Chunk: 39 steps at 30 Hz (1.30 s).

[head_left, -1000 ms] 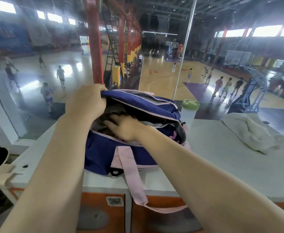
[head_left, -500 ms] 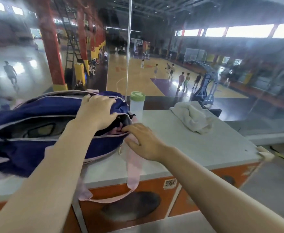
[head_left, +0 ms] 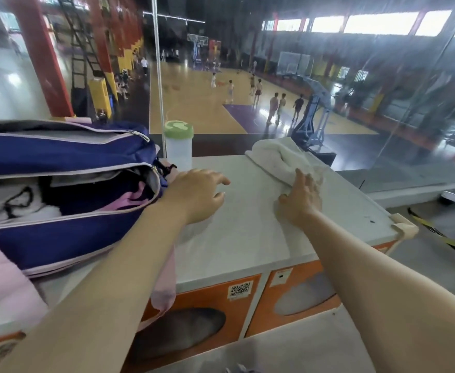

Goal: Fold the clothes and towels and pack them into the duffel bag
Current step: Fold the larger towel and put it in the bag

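Observation:
A navy duffel bag [head_left: 59,232] with pink trim lies on the left of the grey counter [head_left: 247,238], its main zip open. Folded white and dark clothes [head_left: 13,200] show inside. A crumpled white towel [head_left: 277,157] lies at the counter's far right. My right hand [head_left: 300,199] reaches it, fingers spread and touching the towel's near edge. My left hand [head_left: 196,193] hovers just right of the bag's end with loosely bent fingers, holding nothing.
A clear bottle with a green lid [head_left: 178,146] stands at the back between bag and towel. A pink strap [head_left: 164,278] hangs over the counter's front. Glass panes rise behind the counter. Orange locker doors [head_left: 299,294] lie below.
Both hands left the bag and moved right. My right hand has reached the towel; my left hand has let go of the bag's top. The view has turned right.

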Tool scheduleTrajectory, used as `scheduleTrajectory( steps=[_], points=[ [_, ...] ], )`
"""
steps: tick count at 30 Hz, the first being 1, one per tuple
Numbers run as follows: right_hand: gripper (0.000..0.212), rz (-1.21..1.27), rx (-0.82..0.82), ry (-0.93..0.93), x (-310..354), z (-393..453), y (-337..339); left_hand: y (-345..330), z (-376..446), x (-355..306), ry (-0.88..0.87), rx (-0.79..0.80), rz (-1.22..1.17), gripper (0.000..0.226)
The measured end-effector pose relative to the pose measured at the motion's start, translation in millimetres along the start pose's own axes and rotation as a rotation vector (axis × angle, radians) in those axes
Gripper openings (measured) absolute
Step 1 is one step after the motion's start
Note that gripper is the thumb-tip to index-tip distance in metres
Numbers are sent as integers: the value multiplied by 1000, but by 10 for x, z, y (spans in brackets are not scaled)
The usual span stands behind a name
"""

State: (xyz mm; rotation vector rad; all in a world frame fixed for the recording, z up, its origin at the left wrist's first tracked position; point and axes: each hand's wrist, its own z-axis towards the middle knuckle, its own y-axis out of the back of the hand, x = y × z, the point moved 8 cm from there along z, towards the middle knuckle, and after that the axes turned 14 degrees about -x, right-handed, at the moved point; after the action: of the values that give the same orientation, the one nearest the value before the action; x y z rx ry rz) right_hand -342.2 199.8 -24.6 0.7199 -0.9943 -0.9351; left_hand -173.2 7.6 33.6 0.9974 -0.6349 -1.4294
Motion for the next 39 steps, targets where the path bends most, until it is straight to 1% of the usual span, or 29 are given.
scheduleTrajectory(
  steps=[2,3,5,7,9,11,13,15,16,19,21,22,24,26,30,31,33,34,36,39],
  points=[
    [77,-2,-27,-55,-107,93,-48,-101,16,-10,1,13,-18,36],
    [73,-21,-20,-46,-122,126,-86,-140,23,-3,4,19,-32,35],
    [58,-88,10,5,-99,156,-149,-210,44,38,11,35,-46,35],
    [44,-145,-14,45,-33,154,-159,-266,62,99,30,51,-57,34],
    [39,-218,-54,100,85,118,-130,-321,66,165,56,71,-69,34],
    [38,-257,-50,133,198,58,-93,-383,41,211,84,111,-82,34],
    [37,-221,-36,70,242,-39,-7,-438,-17,220,96,155,-86,35],
    [32,-113,-26,-39,277,-186,94,-488,-101,208,98,198,-91,37],
    [31,-74,-12,-62,321,-289,122,-511,-152,201,100,223,-98,40],
    [35,-88,106,-44,512,-616,191,-545,-325,155,109,285,-112,50],
    [39,-127,236,-41,578,-756,205,-531,-440,86,100,297,-106,59],
    [38,-103,316,-67,590,-816,205,-507,-496,41,97,292,-104,63],
    [26,38,466,-104,642,-974,226,-444,-574,-28,99,278,-96,70],
    [17,153,558,-139,660,-1182,276,-383,-603,-83,86,278,-85,77],
    [9,336,648,-183,658,-1510,392,-295,-660,-173,99,264,-170,96],
    [9,382,658,-191,651,-1556,428,-279,-684,-200,97,252,-184,97],
    [16,513,650,-231,619,-1595,513,-243,-711,-247,79,206,-227,85],
    [21,609,654,-279,597,-1601,542,-213,-712,-266,66,168,-261,75],
    [24,813,674,-375,598,-1594,600,-117,-693,-274,60,76,-342,53],
    [25,1070,727,-437,762,-1548,735,52,-637,-193,122,-80,-449,24]
  ],
)
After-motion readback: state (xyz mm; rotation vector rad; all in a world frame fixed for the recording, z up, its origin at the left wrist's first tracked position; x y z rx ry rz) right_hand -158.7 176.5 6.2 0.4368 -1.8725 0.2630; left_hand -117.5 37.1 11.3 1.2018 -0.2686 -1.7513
